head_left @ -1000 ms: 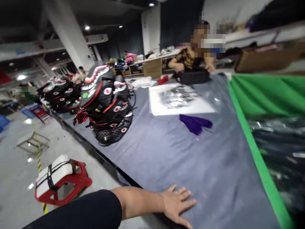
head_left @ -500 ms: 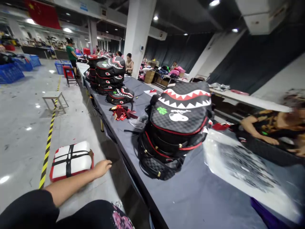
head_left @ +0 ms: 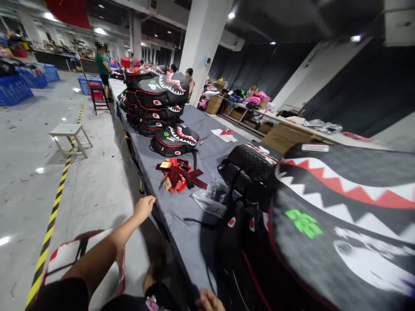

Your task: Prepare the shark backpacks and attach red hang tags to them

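Observation:
My left hand (head_left: 144, 208) hangs beside the long table's near edge, its fingers curled together with nothing visible in them. At the bottom of the view, my right hand (head_left: 210, 300) is partly cut off by the frame. Its fingers are bent, and what they hold, if anything, is hidden. Close on the right rises a stack of dark checked backpacks; the top backpack (head_left: 311, 190) has a shark-mouth print and a green patch, and is blurred. Just ahead on the table lie a pile of red and black tags (head_left: 178, 175) and a clear plastic bag (head_left: 210, 201).
Farther along the grey-covered table (head_left: 181, 226) are a single backpack (head_left: 177, 140) and stacked backpacks (head_left: 162, 93). A metal stool (head_left: 66, 129) and a strapped white-and-red seat (head_left: 65, 257) stand on the floor to the left. A person in green (head_left: 102, 65) stands beyond.
My view has moved forward along the table, so the near backpack stack looms larger at right and the tags are nearer. My right hand has come into view at the bottom.

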A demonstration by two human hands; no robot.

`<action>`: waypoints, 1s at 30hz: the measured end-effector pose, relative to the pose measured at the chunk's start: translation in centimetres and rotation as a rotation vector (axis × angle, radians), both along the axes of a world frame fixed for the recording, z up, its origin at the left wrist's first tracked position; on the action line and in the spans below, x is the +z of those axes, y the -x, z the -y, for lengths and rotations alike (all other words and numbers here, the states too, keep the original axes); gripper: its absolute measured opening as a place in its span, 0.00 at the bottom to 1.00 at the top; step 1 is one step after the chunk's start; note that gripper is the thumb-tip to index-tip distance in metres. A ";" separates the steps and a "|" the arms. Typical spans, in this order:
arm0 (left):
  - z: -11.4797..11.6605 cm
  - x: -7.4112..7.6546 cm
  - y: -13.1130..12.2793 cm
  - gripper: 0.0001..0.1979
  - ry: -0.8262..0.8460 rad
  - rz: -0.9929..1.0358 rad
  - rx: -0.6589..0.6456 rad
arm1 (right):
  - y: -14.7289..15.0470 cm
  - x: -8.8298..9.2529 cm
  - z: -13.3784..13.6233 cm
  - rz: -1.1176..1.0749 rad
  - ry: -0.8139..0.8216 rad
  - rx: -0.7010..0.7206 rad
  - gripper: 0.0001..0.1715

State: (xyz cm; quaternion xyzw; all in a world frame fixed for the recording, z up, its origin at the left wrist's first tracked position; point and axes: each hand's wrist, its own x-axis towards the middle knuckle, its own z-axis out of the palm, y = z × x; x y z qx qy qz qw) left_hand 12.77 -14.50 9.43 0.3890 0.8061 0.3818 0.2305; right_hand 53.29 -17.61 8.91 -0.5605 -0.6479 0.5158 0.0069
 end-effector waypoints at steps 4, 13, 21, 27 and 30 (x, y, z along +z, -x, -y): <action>-2.9 -1.7 5.1 0.14 0.028 -0.010 -0.017 | 9.3 0.9 -8.9 -0.085 -0.093 0.032 0.34; -18.2 -1.0 12.9 0.15 -0.033 -0.013 -0.200 | 24.7 2.3 -22.6 -0.107 -0.198 -0.087 0.29; -40.9 2.1 14.2 0.16 0.009 -0.019 -0.562 | 36.1 0.1 -24.5 -0.130 -0.174 -0.288 0.19; -46.4 1.2 16.3 0.14 0.096 -0.053 -0.634 | 35.3 -0.3 -22.2 -0.037 -0.190 -0.562 0.27; -46.0 0.6 18.9 0.14 0.103 -0.069 -0.650 | 35.3 -0.9 -21.7 0.003 -0.198 -0.624 0.29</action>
